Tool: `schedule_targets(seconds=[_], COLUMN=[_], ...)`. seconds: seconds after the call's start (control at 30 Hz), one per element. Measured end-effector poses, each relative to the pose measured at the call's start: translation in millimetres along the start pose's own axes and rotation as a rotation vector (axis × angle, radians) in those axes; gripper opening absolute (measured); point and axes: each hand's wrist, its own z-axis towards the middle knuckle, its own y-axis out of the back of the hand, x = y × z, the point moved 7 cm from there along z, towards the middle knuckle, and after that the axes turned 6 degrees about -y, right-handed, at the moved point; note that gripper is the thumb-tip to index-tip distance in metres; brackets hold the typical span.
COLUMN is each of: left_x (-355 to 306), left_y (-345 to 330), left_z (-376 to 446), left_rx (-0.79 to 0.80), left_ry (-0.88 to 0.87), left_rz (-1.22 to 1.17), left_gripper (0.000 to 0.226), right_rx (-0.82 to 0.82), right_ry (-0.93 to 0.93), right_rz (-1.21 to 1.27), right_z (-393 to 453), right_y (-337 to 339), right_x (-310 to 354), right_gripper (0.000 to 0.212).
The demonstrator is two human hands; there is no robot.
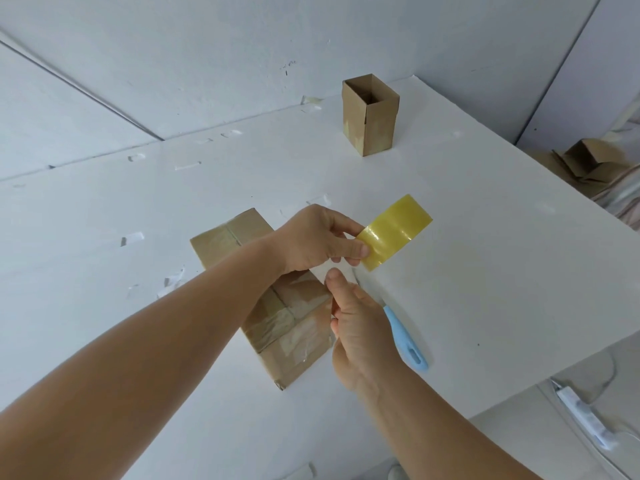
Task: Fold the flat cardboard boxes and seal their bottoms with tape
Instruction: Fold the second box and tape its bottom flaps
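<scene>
While my left hand (318, 237) grips the roll of yellow tape (398, 232) by its near edge, my right hand (360, 327) pinches the loose end of the strip between thumb and fingers, just below the roll. Both hover over the cardboard box (266, 299) lying on the white table (485, 254), which I take as my landmark.

That box lies with its folded flaps up, and glossy tape already crosses the seam. I judge its bottom mostly sealed, with one more strip perhaps to be laid and cut. Far beyond it, toward the wall, a finished box (370, 116) stands upright with its mouth open, tape showing near its base. Just right of my box lies a blue cutter (407, 336), partly under my right wrist. Well to the right, past the table edge, more cardboard (588, 161) waits in a blurred heap; how many pieces I cannot tell.

My forearm hides the middle of the box, so whether the seam is fully covered is unclear. The pulled strip itself is nearly invisible against the table.
</scene>
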Motion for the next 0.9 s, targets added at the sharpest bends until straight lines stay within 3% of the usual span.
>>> schedule_targets(seconds=[0.17,0.53,0.67,0.9], left_x=[-1,-4,-4,10], left_y=[0,28,48,53], left_z=[-1,-17,-37,-67], left_rx=[-0.030,-0.366,-0.480,-0.533], left_ry=[0.009,-0.104,-0.161,-0.168], left_rz=[-0.031,-0.278,-0.264,-0.240], left_gripper=[0.013,0.015,0.012,0.014], right_rx=[-0.083,-0.093,-0.128,-0.049], right_ry=[0.011,0.023,0.070,0.129], right_rz=[0.039,0.042,-0.038,-0.110], right_z=[3,5,6,10], right_y=[1,1,3,0], right_x=[-5,-9,-3,4], right_gripper=[0.014,0.020,0.034,0.016])
